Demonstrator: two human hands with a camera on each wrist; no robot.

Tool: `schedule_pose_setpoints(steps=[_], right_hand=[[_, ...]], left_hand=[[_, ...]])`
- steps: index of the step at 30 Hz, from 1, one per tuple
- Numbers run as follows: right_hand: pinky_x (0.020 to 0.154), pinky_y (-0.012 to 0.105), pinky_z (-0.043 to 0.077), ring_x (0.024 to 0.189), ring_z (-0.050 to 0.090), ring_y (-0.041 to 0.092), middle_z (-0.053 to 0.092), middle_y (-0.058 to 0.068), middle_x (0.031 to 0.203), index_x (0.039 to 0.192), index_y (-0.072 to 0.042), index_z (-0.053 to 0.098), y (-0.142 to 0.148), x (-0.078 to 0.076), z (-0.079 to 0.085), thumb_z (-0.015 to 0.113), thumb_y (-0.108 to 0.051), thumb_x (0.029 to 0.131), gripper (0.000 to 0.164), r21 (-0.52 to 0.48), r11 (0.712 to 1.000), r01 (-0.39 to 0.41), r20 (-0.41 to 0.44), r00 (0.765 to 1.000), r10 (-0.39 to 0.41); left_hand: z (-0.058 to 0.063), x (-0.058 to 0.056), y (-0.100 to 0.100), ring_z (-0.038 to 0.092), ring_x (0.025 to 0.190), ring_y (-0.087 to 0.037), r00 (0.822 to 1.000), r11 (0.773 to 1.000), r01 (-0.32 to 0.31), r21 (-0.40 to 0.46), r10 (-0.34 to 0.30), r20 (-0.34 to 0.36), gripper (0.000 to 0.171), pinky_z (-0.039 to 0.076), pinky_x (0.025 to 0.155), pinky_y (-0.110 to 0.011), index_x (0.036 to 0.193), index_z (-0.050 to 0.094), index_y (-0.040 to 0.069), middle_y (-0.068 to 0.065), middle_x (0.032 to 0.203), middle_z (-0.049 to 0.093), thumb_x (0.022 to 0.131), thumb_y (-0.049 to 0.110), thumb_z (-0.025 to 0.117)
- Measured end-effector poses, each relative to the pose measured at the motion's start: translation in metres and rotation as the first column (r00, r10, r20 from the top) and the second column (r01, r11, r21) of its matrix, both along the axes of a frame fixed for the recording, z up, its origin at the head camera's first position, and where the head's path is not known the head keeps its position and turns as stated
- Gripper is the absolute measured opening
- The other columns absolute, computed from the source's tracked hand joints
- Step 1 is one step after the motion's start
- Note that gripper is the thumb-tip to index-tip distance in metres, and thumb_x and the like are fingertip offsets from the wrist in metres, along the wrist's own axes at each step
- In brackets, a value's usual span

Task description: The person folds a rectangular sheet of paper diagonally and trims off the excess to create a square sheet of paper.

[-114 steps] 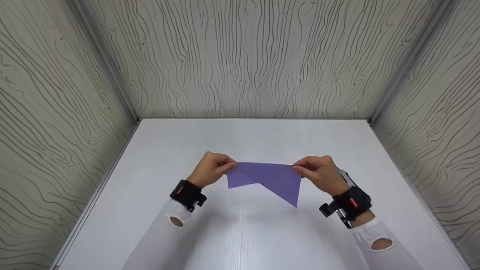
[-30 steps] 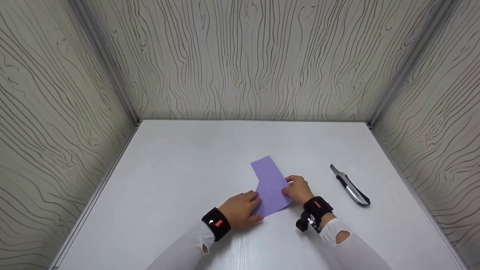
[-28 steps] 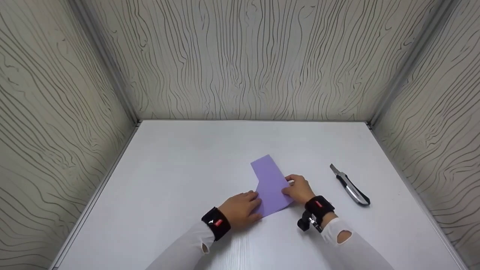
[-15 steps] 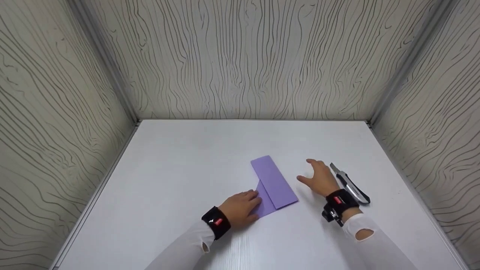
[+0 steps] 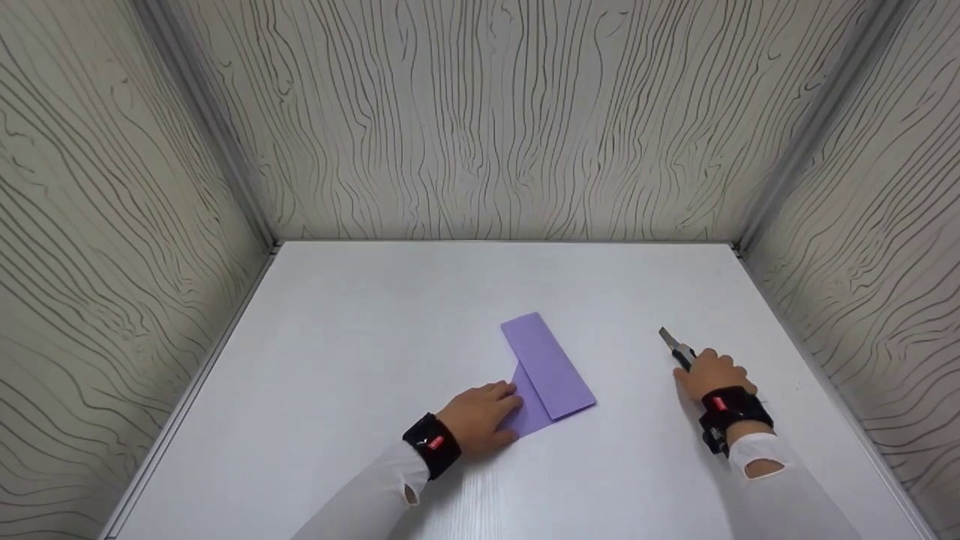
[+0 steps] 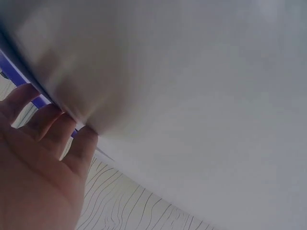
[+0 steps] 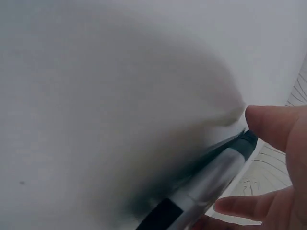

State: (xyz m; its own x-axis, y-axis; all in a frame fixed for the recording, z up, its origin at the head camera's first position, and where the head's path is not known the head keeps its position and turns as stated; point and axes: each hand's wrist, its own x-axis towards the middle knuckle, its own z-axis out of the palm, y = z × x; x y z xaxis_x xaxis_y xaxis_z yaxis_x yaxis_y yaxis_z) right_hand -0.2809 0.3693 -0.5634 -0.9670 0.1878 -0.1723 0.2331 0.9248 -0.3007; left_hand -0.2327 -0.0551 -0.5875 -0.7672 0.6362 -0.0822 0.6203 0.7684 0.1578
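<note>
A sheet of purple paper (image 5: 555, 367) lies on the white table with its right part folded over in a flap. My left hand (image 5: 480, 418) rests on the paper's lower left corner, fingers spread flat; the left wrist view shows its fingertips at the paper's edge. On the right, a utility knife (image 5: 681, 349) with black and silver handle lies with its blade out, pointing away to the left. My right hand (image 5: 716, 376) is over its handle and hides much of it. In the right wrist view, thumb and fingers straddle the handle (image 7: 211, 177), the thumb slightly apart from it.
The white table (image 5: 360, 315) is bounded by wood-patterned panels (image 5: 480, 127) at the back and both sides. Grey metal strips run along the corners. Black straps with small cameras circle both wrists.
Both hands held the paper up earlier; it then lay on the table and its right part got folded over. The right hand let go and moved right onto the knife. The left hand stayed.
</note>
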Motion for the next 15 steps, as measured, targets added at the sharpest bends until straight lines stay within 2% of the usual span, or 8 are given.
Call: schedule_pose_setpoints(steps=[3,9,15], right_hand=[[0.074,0.061,0.055,0.097,0.061,0.058,0.061,0.041,0.104,0.112,0.020,0.057,0.002,0.003,0.000,0.059,-0.030,0.106,0.050,0.000,1.000,-0.004,-0.004,1.000,0.004],[0.068,0.058,0.055,0.088,0.064,0.055,0.062,0.039,0.096,0.108,0.021,0.063,0.000,0.004,-0.007,0.061,-0.019,0.107,0.039,0.038,0.998,-0.039,-0.100,0.994,0.043],[0.061,0.054,0.055,0.075,0.065,0.046,0.064,0.035,0.089,0.104,0.022,0.064,-0.002,0.000,-0.012,0.057,-0.015,0.107,0.038,0.046,0.996,-0.079,-0.148,0.985,0.085]], left_hand=[[-0.002,-0.001,0.000,0.052,0.156,-0.025,1.000,1.000,0.005,-0.006,-0.005,-0.018,0.057,0.048,0.126,-0.040,0.156,0.058,0.021,-0.003,0.167,0.053,0.105,0.046,0.067],[-0.004,-0.001,0.001,0.053,0.155,-0.024,1.000,1.000,0.003,-0.010,-0.003,-0.020,0.057,0.049,0.125,-0.039,0.155,0.058,0.021,-0.003,0.167,0.054,0.104,0.046,0.067],[-0.001,-0.001,0.000,0.050,0.158,-0.025,1.000,1.000,-0.011,-0.011,0.011,-0.004,0.059,0.046,0.127,-0.040,0.158,0.056,0.022,-0.002,0.169,0.051,0.104,0.046,0.067]])
